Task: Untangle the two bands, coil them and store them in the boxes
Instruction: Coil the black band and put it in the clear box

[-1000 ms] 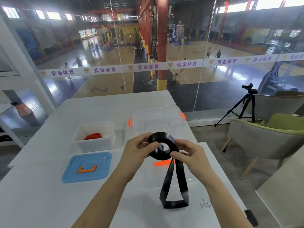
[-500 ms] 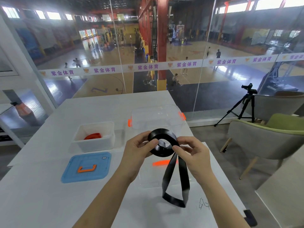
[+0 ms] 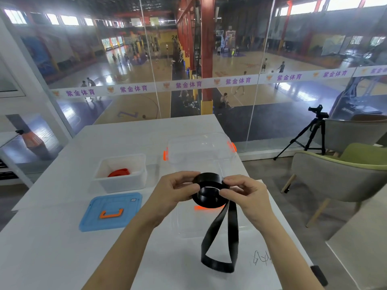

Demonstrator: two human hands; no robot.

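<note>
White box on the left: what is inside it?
Inside the white box lies a coiled red band; the front wall hides its lower part.

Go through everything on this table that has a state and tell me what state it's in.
Black band: partly coiled, loose loop hanging below.
Left hand: gripping the coil.
Right hand: pinching the coil.
Red band: coiled, in the white box.
White box: open, lid off.
Blue lid: flat on the table.
Clear box: under the hands, no band inside.
</note>
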